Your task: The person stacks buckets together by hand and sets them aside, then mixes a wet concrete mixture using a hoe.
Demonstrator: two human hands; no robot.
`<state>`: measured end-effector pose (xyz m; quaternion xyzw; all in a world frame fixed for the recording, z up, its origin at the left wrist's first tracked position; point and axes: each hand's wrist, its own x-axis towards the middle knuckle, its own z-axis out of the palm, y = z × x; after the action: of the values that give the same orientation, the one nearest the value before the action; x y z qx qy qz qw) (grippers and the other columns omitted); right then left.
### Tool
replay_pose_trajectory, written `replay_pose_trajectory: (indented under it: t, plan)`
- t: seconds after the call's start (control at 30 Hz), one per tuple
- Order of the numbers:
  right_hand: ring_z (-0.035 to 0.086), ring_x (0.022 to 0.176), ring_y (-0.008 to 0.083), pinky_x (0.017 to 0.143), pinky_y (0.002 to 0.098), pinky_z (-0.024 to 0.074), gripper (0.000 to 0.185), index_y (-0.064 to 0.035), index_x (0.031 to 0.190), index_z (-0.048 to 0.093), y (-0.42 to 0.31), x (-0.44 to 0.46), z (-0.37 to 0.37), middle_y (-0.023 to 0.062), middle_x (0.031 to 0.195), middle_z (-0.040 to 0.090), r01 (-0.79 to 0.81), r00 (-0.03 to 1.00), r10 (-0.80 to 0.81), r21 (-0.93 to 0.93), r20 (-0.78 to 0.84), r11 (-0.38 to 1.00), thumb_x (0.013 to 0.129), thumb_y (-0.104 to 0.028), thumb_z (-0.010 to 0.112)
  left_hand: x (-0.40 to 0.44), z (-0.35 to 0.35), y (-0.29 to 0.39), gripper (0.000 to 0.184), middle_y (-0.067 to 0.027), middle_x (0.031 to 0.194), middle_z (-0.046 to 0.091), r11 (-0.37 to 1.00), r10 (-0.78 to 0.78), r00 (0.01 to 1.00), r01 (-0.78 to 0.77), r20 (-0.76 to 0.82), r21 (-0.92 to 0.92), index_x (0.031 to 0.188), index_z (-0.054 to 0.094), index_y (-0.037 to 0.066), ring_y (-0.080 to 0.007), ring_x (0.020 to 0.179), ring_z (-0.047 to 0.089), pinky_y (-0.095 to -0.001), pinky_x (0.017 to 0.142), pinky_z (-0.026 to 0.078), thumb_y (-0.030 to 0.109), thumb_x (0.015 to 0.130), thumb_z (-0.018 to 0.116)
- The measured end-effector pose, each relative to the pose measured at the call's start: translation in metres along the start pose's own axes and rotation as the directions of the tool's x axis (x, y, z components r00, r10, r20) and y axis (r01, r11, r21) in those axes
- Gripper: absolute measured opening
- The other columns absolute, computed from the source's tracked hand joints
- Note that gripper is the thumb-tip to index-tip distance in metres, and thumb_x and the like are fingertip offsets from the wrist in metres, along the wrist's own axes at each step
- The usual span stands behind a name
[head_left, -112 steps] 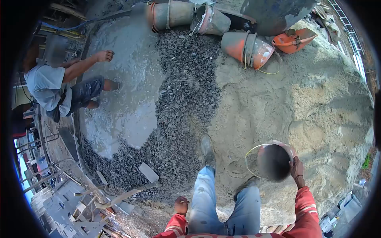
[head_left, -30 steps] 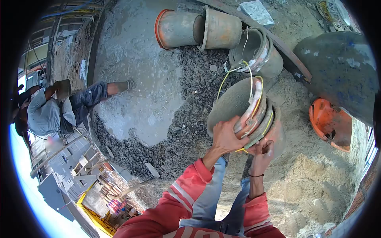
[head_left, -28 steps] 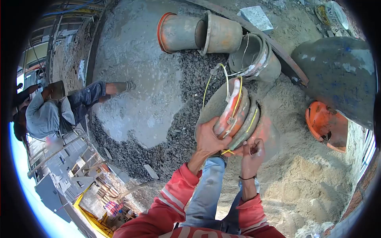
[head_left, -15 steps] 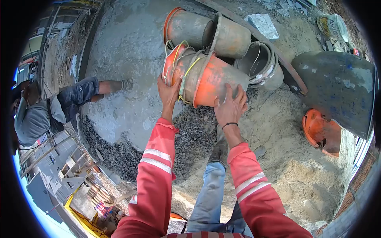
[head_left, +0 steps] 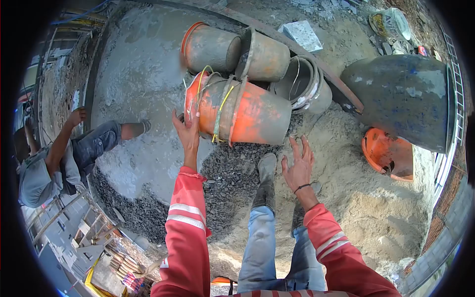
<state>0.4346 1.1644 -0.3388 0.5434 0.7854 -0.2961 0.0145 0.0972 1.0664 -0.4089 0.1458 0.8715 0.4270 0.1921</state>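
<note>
A stack of nested orange buckets (head_left: 262,115), caked with grey cement, lies on its side at the edge of the gravel, its rims towards the left. Yellow and pale cords hang round the rims. My left hand (head_left: 188,133) is at the leftmost rim with its fingers spread; whether the thumb still touches it, I cannot tell. Below the stack's right end, my right hand (head_left: 299,166) is open and apart from it, holding nothing. Just behind lie a grey-smeared orange bucket (head_left: 213,49) and another bucket (head_left: 269,57). An upright-tilted grey bucket (head_left: 321,91) sits to their right.
Dark gravel (head_left: 225,183) and a sand heap (head_left: 381,218) lie around my feet. A large dark drum (head_left: 396,99) and a broken orange tub (head_left: 388,153) are on the right. A long board (head_left: 297,47) runs behind the buckets. Another person (head_left: 44,173) is at the left.
My right hand has come off the bucket stack and drawn back towards me. My left hand has loosened and opened at the rim. The other person's arm has come up.
</note>
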Motion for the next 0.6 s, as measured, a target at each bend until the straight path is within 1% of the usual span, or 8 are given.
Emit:
replay_pose_trajectory:
  t: [0.17, 0.27, 0.37, 0.43, 0.47, 0.53, 0.57, 0.6]
  plan:
    - [0.034, 0.136, 0.0342, 0.108, 0.0575, 0.0277, 0.059, -0.0211, 0.136, 0.047, 0.124, -0.106, -0.006, 0.0183, 0.147, 0.035, -0.308, 0.927, 0.328, -0.128, 0.183, 0.943, 0.080, -0.024, 0.066, -0.047, -0.009, 0.016, 0.068, -0.0251, 0.137, 0.039, 0.991, 0.113, 0.965, -0.092, -0.236, 0.097, 0.143, 0.031, -0.001, -0.0391, 0.124, 0.042, -0.0498, 0.100, 0.039, 0.035, 0.093, 0.060]
    - [0.040, 0.132, 0.0353, 0.103, 0.0583, 0.0353, 0.060, -0.0212, 0.136, 0.048, 0.184, -0.186, -0.030, 0.0185, 0.145, 0.038, -0.545, 0.699, 0.609, -0.270, 0.375, 0.793, 0.079, -0.030, 0.066, -0.110, -0.021, 0.006, 0.061, -0.0254, 0.137, 0.041, 0.967, 0.169, 0.965, -0.123, -0.200, 0.224, 0.141, 0.035, -0.002, -0.0394, 0.124, 0.043, -0.0475, 0.103, 0.037, 0.024, 0.091, 0.059]
    - [0.047, 0.128, 0.0379, 0.106, 0.0491, 0.0394, 0.063, -0.0143, 0.138, 0.047, 0.253, -0.283, -0.032, 0.0208, 0.137, 0.049, -0.650, 0.492, 0.675, -0.284, 0.550, 0.705, 0.082, -0.038, 0.066, -0.207, -0.031, -0.026, 0.062, -0.0242, 0.136, 0.043, 0.980, -0.089, 0.980, 0.054, 0.179, 0.194, 0.139, 0.039, -0.001, -0.0377, 0.125, 0.043, -0.0430, 0.105, 0.035, 0.014, 0.085, 0.066]
    - [0.050, 0.126, 0.0379, 0.108, 0.0421, 0.0384, 0.062, -0.0114, 0.137, 0.050, 0.257, -0.329, -0.050, 0.0237, 0.130, 0.056, -0.803, 0.338, 0.724, -0.217, 0.601, 0.555, 0.086, -0.045, 0.061, -0.287, -0.039, -0.083, 0.066, -0.0236, 0.135, 0.046, 0.971, -0.236, 0.853, 0.189, 0.466, 0.145, 0.139, 0.041, -0.001, -0.0350, 0.126, 0.044, -0.0389, 0.107, 0.035, 0.019, 0.083, 0.070]
    - [0.055, 0.121, 0.0370, 0.104, 0.0418, 0.0424, 0.059, -0.0072, 0.136, 0.051, 0.268, -0.357, -0.051, 0.0243, 0.129, 0.057, -0.800, 0.374, 0.661, -0.134, 0.651, 0.584, 0.090, -0.043, 0.056, -0.332, -0.045, -0.064, 0.074, -0.0241, 0.136, 0.046, 0.962, -0.266, 0.777, 0.176, 0.570, 0.208, 0.141, 0.040, 0.000, -0.0353, 0.128, 0.043, -0.0394, 0.108, 0.034, 0.025, 0.080, 0.074]
    - [0.056, 0.119, 0.0302, 0.104, 0.0367, 0.0423, 0.050, -0.0077, 0.139, 0.047, 0.302, -0.405, -0.050, 0.0172, 0.131, 0.058, -0.526, 0.490, 0.216, 0.089, 0.844, 0.846, 0.097, -0.034, 0.042, -0.424, -0.062, -0.043, 0.084, -0.0245, 0.144, 0.040, 0.928, -0.343, 0.614, 0.102, 0.711, 0.359, 0.145, 0.034, 0.001, -0.0367, 0.137, 0.035, -0.0397, 0.112, 0.029, 0.040, 0.081, 0.073]
    - [0.057, 0.116, 0.0245, 0.102, 0.0342, 0.0429, 0.048, -0.0091, 0.141, 0.045, 0.264, -0.384, -0.081, 0.0143, 0.129, 0.060, -0.953, 0.278, 0.439, 0.187, 0.854, 0.240, 0.101, -0.034, 0.035, -0.463, -0.065, -0.041, 0.088, -0.0245, 0.147, 0.037, 0.925, -0.372, 0.539, 0.145, 0.756, 0.351, 0.147, 0.032, 0.002, -0.0369, 0.139, 0.032, -0.0396, 0.113, 0.028, 0.047, 0.082, 0.070]
    - [0.056, 0.115, 0.0225, 0.101, 0.0335, 0.0431, 0.054, -0.0070, 0.140, 0.046, 0.345, -0.424, -0.009, 0.0113, 0.126, 0.061, -0.897, 0.387, 0.437, 0.222, 0.812, 0.382, 0.102, -0.043, 0.034, -0.484, -0.070, -0.022, 0.088, -0.0245, 0.147, 0.037, 0.927, -0.370, 0.620, 0.195, 0.692, 0.321, 0.147, 0.032, 0.002, -0.0369, 0.139, 0.032, -0.0396, 0.113, 0.028, 0.047, 0.082, 0.070]
